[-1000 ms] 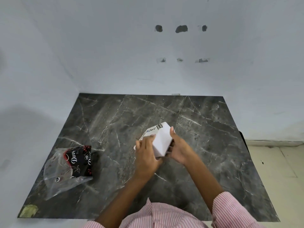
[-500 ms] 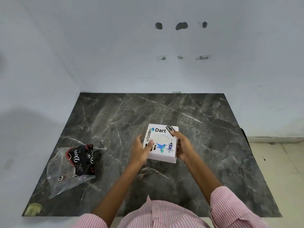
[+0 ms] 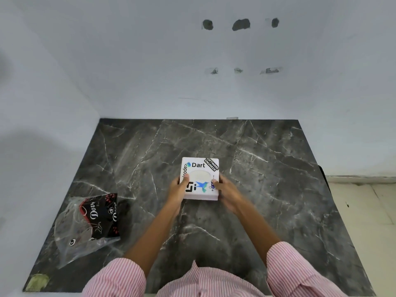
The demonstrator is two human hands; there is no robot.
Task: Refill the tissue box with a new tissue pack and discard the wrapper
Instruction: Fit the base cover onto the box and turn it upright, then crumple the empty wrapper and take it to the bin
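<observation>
A white square tissue box (image 3: 200, 168) with stickers and an oval top opening sits flat on the dark marble slab (image 3: 267, 168), its top facing up. My left hand (image 3: 176, 189) grips its left side, thumb on the top face. My right hand (image 3: 227, 189) holds its right side, thumb on top too. White tissue shows in the opening. An empty clear plastic wrapper (image 3: 85, 224) with a black and red "Dove" print lies crumpled at the slab's near left.
White walls close the slab at the back and on the left. The slab's right edge drops to a pale tiled floor (image 3: 364, 211). A greenish smudge (image 3: 38, 281) marks the near left corner.
The box was tilted on edge between my hands; it has been turned top-up and set down flat on the slab, both hands staying on its sides.
</observation>
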